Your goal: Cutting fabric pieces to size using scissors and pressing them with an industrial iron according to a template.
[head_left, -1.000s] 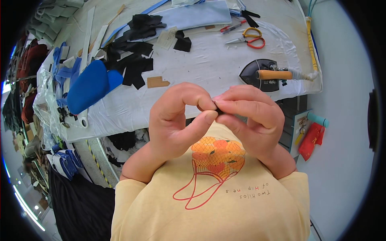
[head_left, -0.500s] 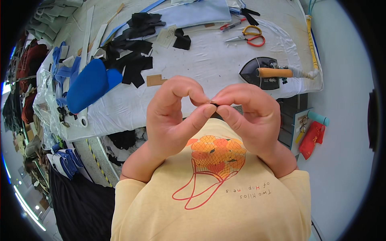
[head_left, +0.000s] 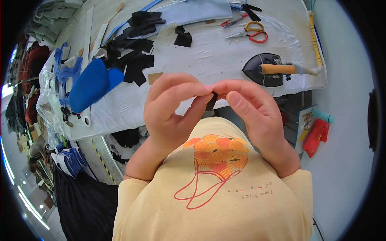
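In front of my chest, my left hand (head_left: 169, 107) pinches a small piece of black fabric (head_left: 211, 103) between thumb and fingers. The piece hangs below the fingertips, and its upper end is hidden by them. My right hand (head_left: 259, 114) meets the left at the fingertips, its index finger bent over the top of the fabric. Its thumb stands apart from the fingers, to the right of the piece. Beyond my hands on the white-covered table lie black fabric pieces (head_left: 138, 66) and a brown card (head_left: 155, 77), partly covered by my left hand.
An iron (head_left: 265, 71) with a wooden handle rests at the right of the table (head_left: 217, 52). Behind it are scissors (head_left: 253, 34) with yellow and red handles. Blue pads (head_left: 88, 86) lie at the left. A red cloth item (head_left: 315, 138) hangs beside the table.
My right thumb has lifted off the pinch and moved away from the fingers. The black fabric shows more now, hanging from my left fingers. The view has shifted slightly.
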A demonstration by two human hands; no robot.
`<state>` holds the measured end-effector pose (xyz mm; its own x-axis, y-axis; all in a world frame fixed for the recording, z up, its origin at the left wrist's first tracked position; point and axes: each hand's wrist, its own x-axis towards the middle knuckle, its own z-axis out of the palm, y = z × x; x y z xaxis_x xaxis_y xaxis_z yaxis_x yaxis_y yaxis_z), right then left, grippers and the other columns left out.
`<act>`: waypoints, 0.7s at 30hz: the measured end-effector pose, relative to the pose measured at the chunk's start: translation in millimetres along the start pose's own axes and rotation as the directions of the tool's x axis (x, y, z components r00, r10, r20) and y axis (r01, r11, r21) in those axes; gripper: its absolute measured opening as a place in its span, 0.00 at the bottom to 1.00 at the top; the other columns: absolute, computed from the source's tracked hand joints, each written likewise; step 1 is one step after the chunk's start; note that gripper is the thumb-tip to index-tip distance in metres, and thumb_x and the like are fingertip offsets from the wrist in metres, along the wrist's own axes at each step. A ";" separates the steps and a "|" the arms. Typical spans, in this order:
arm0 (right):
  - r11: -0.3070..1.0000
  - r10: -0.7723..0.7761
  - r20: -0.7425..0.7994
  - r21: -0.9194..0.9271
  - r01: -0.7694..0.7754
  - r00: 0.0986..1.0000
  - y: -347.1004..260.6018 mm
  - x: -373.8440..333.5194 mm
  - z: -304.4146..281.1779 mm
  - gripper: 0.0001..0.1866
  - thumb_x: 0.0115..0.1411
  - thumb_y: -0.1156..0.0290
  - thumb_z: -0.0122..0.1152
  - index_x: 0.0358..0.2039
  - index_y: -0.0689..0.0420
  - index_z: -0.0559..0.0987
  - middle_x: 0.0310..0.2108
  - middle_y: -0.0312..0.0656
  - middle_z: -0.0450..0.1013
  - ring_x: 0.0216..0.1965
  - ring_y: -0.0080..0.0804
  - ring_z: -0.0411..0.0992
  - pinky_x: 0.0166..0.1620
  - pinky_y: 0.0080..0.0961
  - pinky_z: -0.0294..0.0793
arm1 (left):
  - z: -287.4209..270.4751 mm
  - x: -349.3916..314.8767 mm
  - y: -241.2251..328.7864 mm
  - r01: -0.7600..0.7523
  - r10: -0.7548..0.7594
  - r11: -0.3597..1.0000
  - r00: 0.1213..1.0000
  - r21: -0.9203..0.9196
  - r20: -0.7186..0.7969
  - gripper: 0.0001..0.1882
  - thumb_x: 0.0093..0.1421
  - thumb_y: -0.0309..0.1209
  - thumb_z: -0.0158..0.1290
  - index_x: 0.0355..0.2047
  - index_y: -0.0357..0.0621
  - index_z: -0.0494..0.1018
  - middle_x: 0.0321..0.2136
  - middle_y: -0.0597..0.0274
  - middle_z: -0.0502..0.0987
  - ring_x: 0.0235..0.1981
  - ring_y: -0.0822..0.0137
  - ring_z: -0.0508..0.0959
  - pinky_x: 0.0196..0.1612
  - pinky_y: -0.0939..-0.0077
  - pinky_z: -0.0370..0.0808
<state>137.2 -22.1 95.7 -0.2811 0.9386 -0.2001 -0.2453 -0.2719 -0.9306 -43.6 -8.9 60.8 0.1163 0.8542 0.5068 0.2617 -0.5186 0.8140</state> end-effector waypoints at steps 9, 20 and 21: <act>0.993 0.026 -0.111 -0.116 -0.038 0.993 39.6 11.7 -15.3 0.13 0.61 0.76 0.62 0.46 0.65 0.76 0.41 0.42 0.77 0.43 0.25 0.76 0.49 0.24 0.75 | 16.4 -1.9 -15.0 0.546 -0.572 0.553 0.798 -0.630 0.190 0.06 0.61 0.19 0.54 0.39 0.37 0.72 0.36 0.62 0.78 0.38 0.73 0.77 0.45 0.79 0.74; 0.899 0.437 -0.255 0.103 -0.426 0.862 150.8 38.6 -64.8 0.12 0.66 0.72 0.56 0.46 0.66 0.76 0.36 0.45 0.80 0.34 0.29 0.80 0.37 0.21 0.78 | 74.6 -25.6 -129.7 0.876 -0.832 0.473 0.479 -0.094 0.278 0.07 0.61 0.27 0.58 0.37 0.36 0.79 0.31 0.64 0.80 0.32 0.74 0.76 0.40 0.80 0.74; 0.886 0.461 -0.301 0.107 -0.451 0.835 158.4 43.7 -68.2 0.12 0.65 0.72 0.57 0.45 0.66 0.76 0.35 0.45 0.80 0.32 0.28 0.80 0.35 0.21 0.78 | 81.7 -28.2 -142.5 0.884 -0.843 0.465 0.461 -0.053 0.277 0.07 0.60 0.28 0.58 0.36 0.37 0.79 0.30 0.64 0.80 0.32 0.74 0.76 0.39 0.80 0.73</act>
<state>149.3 -9.7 -81.3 -0.0680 0.7221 -0.6885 -0.1903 -0.6868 -0.7015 -6.0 44.1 -92.7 0.0979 0.8413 -0.5315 0.1740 0.5114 0.8415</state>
